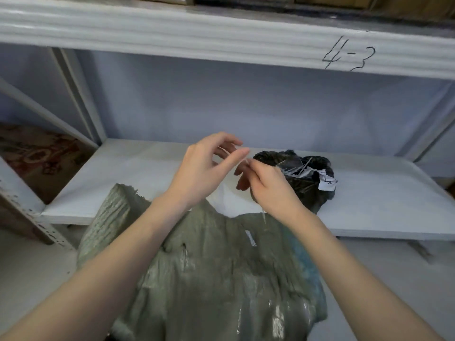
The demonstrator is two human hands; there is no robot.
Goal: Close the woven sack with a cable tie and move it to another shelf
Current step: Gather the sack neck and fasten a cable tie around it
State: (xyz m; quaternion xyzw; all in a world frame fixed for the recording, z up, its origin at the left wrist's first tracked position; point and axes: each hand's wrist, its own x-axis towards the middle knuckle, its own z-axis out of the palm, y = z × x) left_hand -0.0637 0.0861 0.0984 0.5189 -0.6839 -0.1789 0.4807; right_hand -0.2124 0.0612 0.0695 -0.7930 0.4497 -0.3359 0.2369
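A grey-green woven sack [216,274] stands on the floor in front of the shelf, its mouth loose and leaning against the shelf's front edge. Above it my two hands meet. My right hand [266,185] pinches one end of a thin white cable tie [237,156]. My left hand [209,168] holds the tie's other part between thumb and fingers, its remaining fingers spread. The tie is not around the sack.
The white shelf board [138,173] lies behind the sack. A black plastic bag [307,178] with clear tape and a paper label sits on it at the right. An upper shelf beam [221,38] marked "4-3" runs overhead. A patterned box [37,156] is at the left.
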